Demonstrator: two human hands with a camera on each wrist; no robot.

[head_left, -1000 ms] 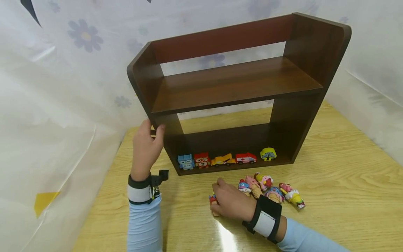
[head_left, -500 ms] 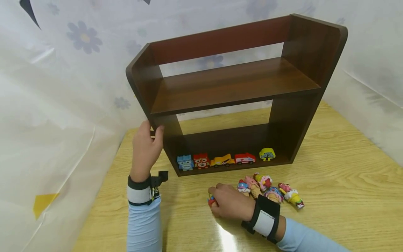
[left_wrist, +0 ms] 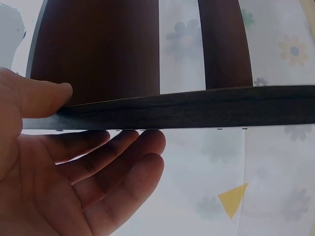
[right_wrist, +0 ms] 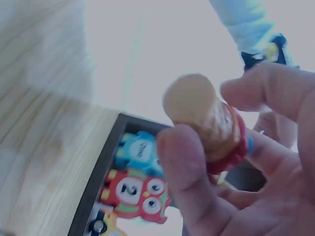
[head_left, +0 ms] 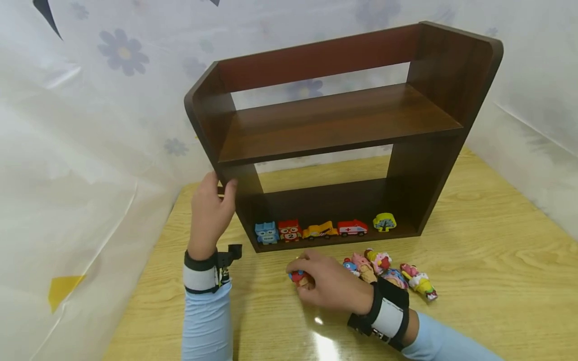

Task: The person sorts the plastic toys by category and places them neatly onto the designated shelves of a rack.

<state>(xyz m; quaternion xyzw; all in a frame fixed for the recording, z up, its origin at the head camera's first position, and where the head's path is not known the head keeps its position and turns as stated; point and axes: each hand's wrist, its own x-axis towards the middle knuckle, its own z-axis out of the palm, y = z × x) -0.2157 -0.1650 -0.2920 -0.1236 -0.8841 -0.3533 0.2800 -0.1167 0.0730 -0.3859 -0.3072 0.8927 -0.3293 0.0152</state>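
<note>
My left hand (head_left: 209, 215) grips the left side panel of a dark brown wooden shelf (head_left: 343, 123). The left wrist view shows its thumb on one face of the panel (left_wrist: 197, 110) and the fingers at the other. In front of the shelf, my right hand (head_left: 336, 283) holds a small ice cream cone toy (head_left: 298, 277) with a red and blue top. Seen from the right wrist, the toy's tan cone end (right_wrist: 197, 101) sticks out between thumb and fingers. Several other ice cream cone toys (head_left: 364, 266) lie on the table beside that hand, partly hidden by it.
Along the bottom shelf stand a blue owl (head_left: 267, 233), a red owl (head_left: 290, 230), a yellow tow truck (head_left: 320, 230), a red ambulance (head_left: 352, 227) and a yellow tree (head_left: 385, 222). The shelf stands on a light wooden table (head_left: 487, 250). White flowered sheeting (head_left: 135, 115) hangs behind.
My right hand has shifted a little left and toward the shelf with the cone toy, which has turned in the fingers. My left hand keeps its hold on the panel.
</note>
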